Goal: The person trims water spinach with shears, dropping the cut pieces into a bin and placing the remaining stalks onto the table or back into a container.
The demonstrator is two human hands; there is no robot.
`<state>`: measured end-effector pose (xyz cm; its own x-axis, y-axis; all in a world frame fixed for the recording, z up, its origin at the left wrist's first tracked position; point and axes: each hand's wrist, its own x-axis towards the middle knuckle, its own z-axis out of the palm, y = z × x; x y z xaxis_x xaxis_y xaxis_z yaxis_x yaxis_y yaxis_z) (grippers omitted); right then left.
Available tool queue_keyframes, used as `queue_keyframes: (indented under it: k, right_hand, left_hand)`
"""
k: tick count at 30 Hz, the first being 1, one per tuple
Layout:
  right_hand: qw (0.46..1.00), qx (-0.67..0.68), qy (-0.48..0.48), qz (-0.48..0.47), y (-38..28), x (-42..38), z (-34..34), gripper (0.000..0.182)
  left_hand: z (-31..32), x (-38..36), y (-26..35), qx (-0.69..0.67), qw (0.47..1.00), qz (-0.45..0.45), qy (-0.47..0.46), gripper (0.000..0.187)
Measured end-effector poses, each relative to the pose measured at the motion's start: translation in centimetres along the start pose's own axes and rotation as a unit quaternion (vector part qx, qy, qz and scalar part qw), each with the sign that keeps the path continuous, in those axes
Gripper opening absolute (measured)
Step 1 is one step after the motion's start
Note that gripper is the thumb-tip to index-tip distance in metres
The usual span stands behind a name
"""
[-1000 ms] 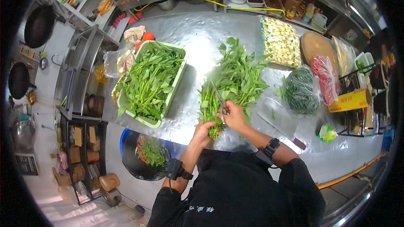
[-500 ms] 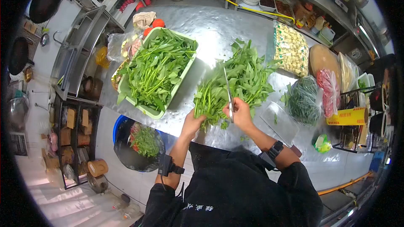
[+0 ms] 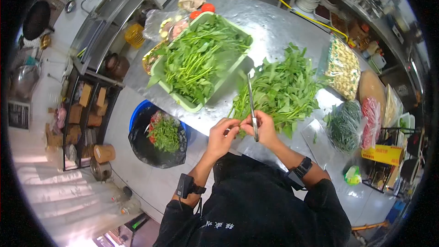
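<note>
The right hand [image 3: 261, 127] is closed around the handles of a pair of scissors [image 3: 251, 106], whose blades point up and away from the person, over the near edge of a loose heap of leafy greens [image 3: 281, 89] lying on the steel surface [image 3: 274, 27]. The left hand [image 3: 221, 133] sits just beside the right one, fingers pinched on thin green stems at the near end of that heap; the two hands are close together, almost touching, at the surface's front edge. The greens spread out beyond and to the right of both hands. To the left of the heap stands a pale green tray [image 3: 185, 103] piled with more cut greens, apart from the hands. Below the surface's edge, left of the left hand, a blue bin [image 3: 137, 114] lined with a black bag holds green trimmings. Bagged produce [image 3: 342, 67] lies further right
</note>
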<state>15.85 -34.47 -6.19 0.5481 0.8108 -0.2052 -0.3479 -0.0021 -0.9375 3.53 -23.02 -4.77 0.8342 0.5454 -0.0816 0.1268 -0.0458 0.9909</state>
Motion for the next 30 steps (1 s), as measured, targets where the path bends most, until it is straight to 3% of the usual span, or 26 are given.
queue_keyframes:
  k: [4, 8, 10, 13, 16, 20, 24, 25, 28, 29, 30]
  right_hand:
    - [0.998, -0.038, -0.054, 0.004, 1.6, 1.1, 2.9, 0.022]
    - [0.994, 0.005, -0.102, 0.034, 0.3, 2.0, 7.6, 0.018]
    - [0.991, 0.012, -0.129, 0.039, 0.0, 2.8, 9.8, 0.017]
    - [0.985, -0.01, -0.162, 0.054, 0.3, 4.0, 12.9, 0.016]
    - [0.98, -0.016, -0.187, 0.069, 1.2, 5.0, 15.9, 0.016]
    - [0.974, -0.016, -0.206, 0.096, 3.0, 6.4, 19.6, 0.016]
    - [0.973, -0.036, -0.197, 0.112, 4.1, 7.5, 22.8, 0.015]
    - [0.973, -0.041, -0.195, 0.114, 4.3, 7.7, 23.4, 0.015]
    - [0.973, -0.046, -0.191, 0.122, 4.9, 8.8, 24.6, 0.015]
    - [0.972, -0.046, -0.191, 0.125, 5.2, 9.1, 24.8, 0.015]
    - [0.972, -0.045, -0.191, 0.131, 5.5, 9.2, 24.9, 0.016]
  left_hand:
    - [-2.9, -1.8, -0.3, 0.161, 0.974, 0.129, 0.091, 0.012]
    - [-6.6, -4.5, -0.6, 0.001, 0.979, 0.007, 0.202, 0.007]
    - [-9.5, -5.7, -1.7, -0.038, 0.963, -0.007, 0.267, 0.01]
    - [-14.8, -7.8, -4.0, -0.151, 0.921, -0.082, 0.351, 0.017]
    - [-19.9, -9.6, -6.1, -0.288, 0.856, -0.078, 0.423, 0.021]
    - [-25.7, -11.7, -9.9, -0.261, 0.824, -0.13, 0.486, 0.02]
    - [-30.2, -13.3, -16.9, -0.147, 0.838, -0.221, 0.476, 0.02]
    - [-31.8, -13.9, -17.9, 0.238, 0.858, -0.299, 0.345, 0.031]
    - [-31.5, -13.5, -18.7, 0.552, 0.736, -0.163, 0.357, 0.04]
    - [-32.3, -13.5, -18.3, 0.331, 0.837, -0.33, 0.284, 0.024]
    - [-32.3, -13.4, -17.7, 0.347, 0.848, -0.271, 0.294, 0.021]
